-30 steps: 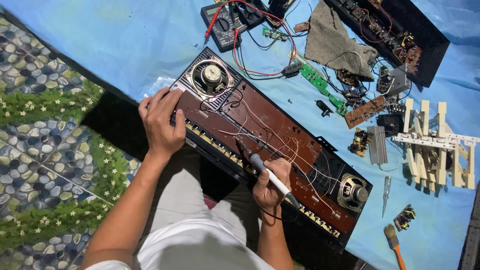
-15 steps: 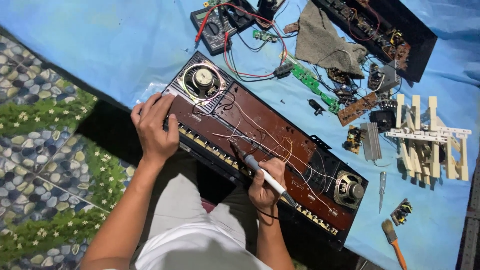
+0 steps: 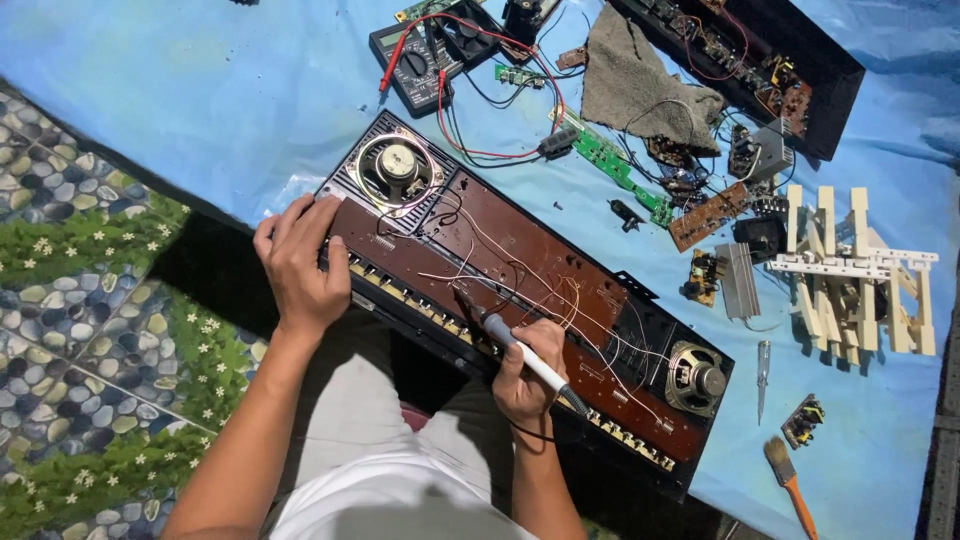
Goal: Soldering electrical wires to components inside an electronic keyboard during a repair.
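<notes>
An opened electronic keyboard case [image 3: 540, 250] lies face down across my lap, showing a brown circuit board, thin white wires and a round speaker [image 3: 397, 167] at each end. My left hand [image 3: 300, 265] grips the near edge of the case beside the left speaker. My right hand [image 3: 525, 375] holds a soldering iron [image 3: 505, 340] like a pen. Its dark tip rests on the board's near edge among the wires.
On the blue sheet [image 3: 200, 90] lie a multimeter [image 3: 415, 60] with red and black leads, a grey cloth [image 3: 635, 85], a green circuit strip [image 3: 620, 170], loose boards, white keyboard keys [image 3: 850, 270], a screwdriver [image 3: 762, 375], a brush [image 3: 790, 485] and a black case half [image 3: 750, 60]. Pebble-pattern floor lies left.
The view has shifted slightly. My left hand has slid a little along the case's near edge. My right hand stays on the soldering iron at nearly the same spot on the board.
</notes>
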